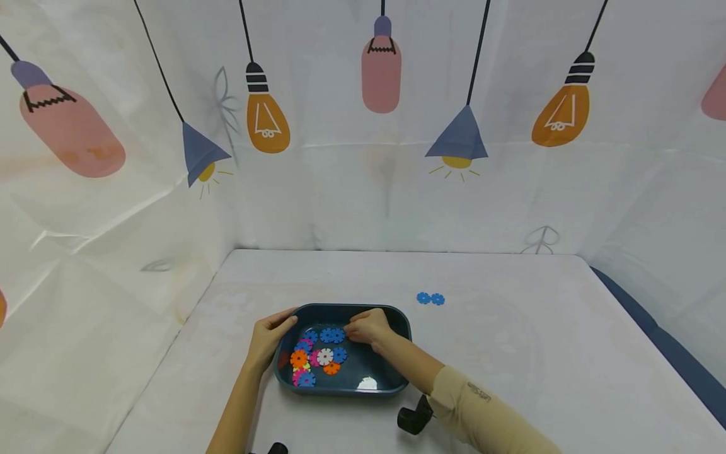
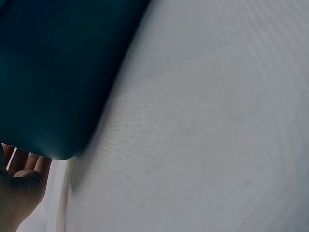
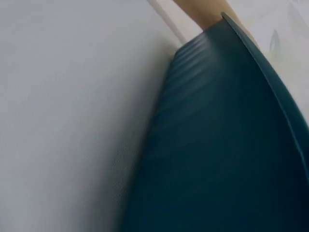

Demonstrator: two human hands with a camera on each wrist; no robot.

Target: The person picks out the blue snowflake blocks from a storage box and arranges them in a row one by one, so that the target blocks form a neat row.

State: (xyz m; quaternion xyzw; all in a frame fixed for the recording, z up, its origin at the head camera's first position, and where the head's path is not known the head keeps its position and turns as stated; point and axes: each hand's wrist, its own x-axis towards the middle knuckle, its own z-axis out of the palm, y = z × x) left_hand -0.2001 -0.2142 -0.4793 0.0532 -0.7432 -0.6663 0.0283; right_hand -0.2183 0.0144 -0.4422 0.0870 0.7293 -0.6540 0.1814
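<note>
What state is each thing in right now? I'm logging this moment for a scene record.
Dark teal plastic tray: upright on the white table, holding toy discs.
Colourful plastic gear-shaped discs: loose in the tray.
Two blue gear-shaped discs: joined side by side, on the table outside the tray.
Left hand: gripping the tray's left rim.
Right hand: fingers curled, reaching among the discs; grasp unclear.

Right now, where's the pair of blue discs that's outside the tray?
In the head view, the blue pair lies on the white table, beyond and right of the tray, apart from it and clear of both hands.
</note>
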